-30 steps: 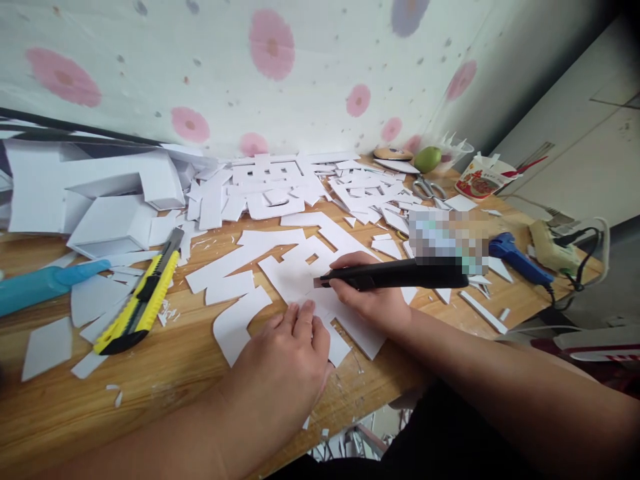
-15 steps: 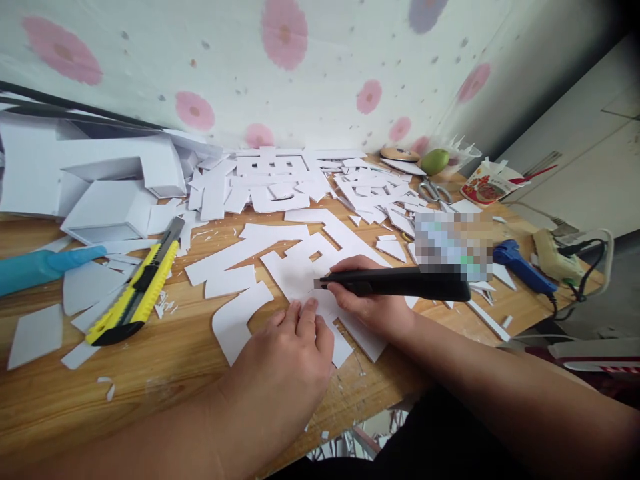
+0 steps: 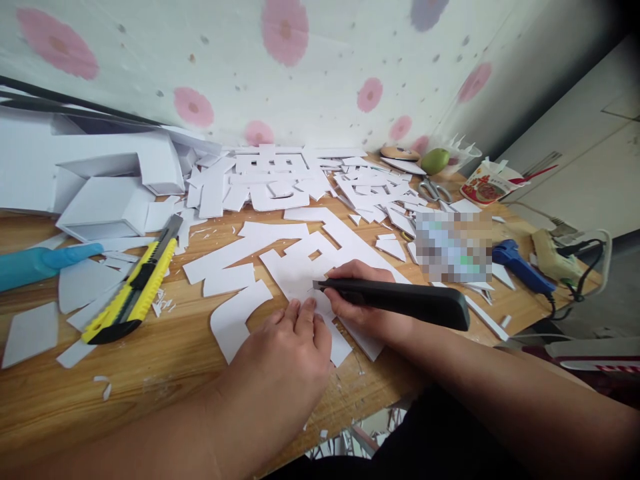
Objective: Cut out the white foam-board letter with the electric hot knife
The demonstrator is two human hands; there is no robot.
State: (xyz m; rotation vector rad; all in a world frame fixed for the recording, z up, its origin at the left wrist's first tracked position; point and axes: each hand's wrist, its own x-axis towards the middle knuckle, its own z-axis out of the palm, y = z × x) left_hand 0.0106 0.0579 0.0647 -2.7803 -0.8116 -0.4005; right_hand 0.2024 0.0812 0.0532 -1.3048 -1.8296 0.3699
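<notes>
My right hand (image 3: 367,300) is closed round a black utility knife (image 3: 410,301). Its short blade tip meets a white foam board cutout (image 3: 296,271) that has a small square hole. On the near part of this cutout my left hand (image 3: 293,353) lies with its fingertips pressing down, close to the blade; it grips nothing. Part of the board is hidden beneath both hands. A curved white piece (image 3: 235,320) sits left of my left hand, and longer angular strips (image 3: 240,250) lie just beyond it.
At left are a yellow snap-off cutter (image 3: 133,290) and a blue tube (image 3: 50,263). White box-like shapes (image 3: 107,207) and heaped offcuts (image 3: 275,177) line the back. Scissors (image 3: 434,191), a blue glue gun (image 3: 523,267) and a power strip (image 3: 557,257) are at right.
The knife's back end has swung down toward me, while its blade stays at nearly the same spot on the board. My left hand has hardly moved.
</notes>
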